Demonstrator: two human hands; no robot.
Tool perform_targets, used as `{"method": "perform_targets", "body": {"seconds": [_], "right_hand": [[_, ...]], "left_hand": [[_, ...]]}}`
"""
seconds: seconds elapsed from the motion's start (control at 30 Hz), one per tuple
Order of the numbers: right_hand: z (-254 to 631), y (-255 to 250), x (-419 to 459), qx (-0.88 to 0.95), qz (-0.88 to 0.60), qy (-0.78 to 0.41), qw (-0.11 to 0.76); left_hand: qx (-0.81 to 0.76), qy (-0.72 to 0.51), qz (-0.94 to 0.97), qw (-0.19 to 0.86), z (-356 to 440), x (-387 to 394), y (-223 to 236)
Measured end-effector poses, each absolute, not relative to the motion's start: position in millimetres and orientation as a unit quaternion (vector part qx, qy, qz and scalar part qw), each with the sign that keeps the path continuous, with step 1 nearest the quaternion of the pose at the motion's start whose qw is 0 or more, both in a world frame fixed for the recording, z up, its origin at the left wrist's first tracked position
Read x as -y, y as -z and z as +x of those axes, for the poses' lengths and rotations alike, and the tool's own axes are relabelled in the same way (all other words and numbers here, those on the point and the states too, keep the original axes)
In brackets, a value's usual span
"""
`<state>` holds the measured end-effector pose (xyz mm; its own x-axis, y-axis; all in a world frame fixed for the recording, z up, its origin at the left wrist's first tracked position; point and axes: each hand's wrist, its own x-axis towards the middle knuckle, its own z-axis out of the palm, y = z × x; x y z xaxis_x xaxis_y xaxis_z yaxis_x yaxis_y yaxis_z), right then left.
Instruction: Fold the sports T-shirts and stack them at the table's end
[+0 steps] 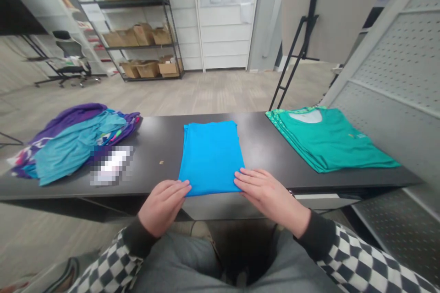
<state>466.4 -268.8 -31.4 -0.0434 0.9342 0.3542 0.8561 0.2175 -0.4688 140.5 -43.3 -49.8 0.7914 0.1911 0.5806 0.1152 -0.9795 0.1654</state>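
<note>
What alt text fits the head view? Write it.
A person's left hand and right hand rest on the near edge of a folded blue shirt on a black table. A stack of green shirts lies to the right, a crumpled clothes pile to the left.

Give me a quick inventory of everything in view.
black table: 1, black, foreground
folded shirt: 1, bright blue, table centre
folded T-shirt stack: 1, green, table right
garment heap: 1, purple and teal, table left
pixelated patch: 1, whitish, table left of centre
speck: 1, gold, table, left of shirt
shelving unit: 1, black, far back
cardboard boxes: several, brown, on shelving
office chair: 1, black, back left
perforated panel: 1, grey, far right
left grip: 1, bare, touching shirt's near left corner
right grip: 1, bare, touching shirt's near right corner
checked sleeves: 2, black and white, on both forearms
</note>
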Motion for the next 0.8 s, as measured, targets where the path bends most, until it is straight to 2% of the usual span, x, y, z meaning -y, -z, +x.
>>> {"method": "perform_targets", "body": {"seconds": [0.17, 0.33, 0.53, 0.6, 0.67, 0.73, 0.8], "right_hand": [[462.1, 3.9, 292.2, 0.726, -0.597, -0.063, 0.335], [453.2, -65.6, 330.8, 0.704, -0.575, -0.135, 0.395], [449.9, -127.7, 321.0, 0.573, -0.637, -0.089, 0.508], [464.6, -134.3, 294.4, 0.545, -0.646, -0.101, 0.525], [489.6, -130.2, 259.6, 0.540, -0.650, -0.144, 0.515], [520.1, -114.8, 220.9, 0.534, -0.662, -0.191, 0.491], [549.6, -90.4, 182.6, 0.525, -0.682, -0.214, 0.462]], "left_hand": [[-0.024, -0.325, 0.937, 0.128, 133.9, 56.4, 15.5], [-0.020, -0.272, 0.927, 0.258, 110.0, 80.5, -63.8], [-0.157, -0.348, 0.898, 0.220, 120.9, 58.5, -139.0], [-0.201, -0.358, 0.871, 0.269, 147.9, 40.1, -148.7], [-0.215, -0.325, 0.843, 0.371, 183.9, 16.1, -148.6], [-0.220, -0.260, 0.820, 0.460, 223.5, -14.5, -136.1], [-0.238, -0.213, 0.818, 0.479, 261.7, -49.6, -111.0]]}}
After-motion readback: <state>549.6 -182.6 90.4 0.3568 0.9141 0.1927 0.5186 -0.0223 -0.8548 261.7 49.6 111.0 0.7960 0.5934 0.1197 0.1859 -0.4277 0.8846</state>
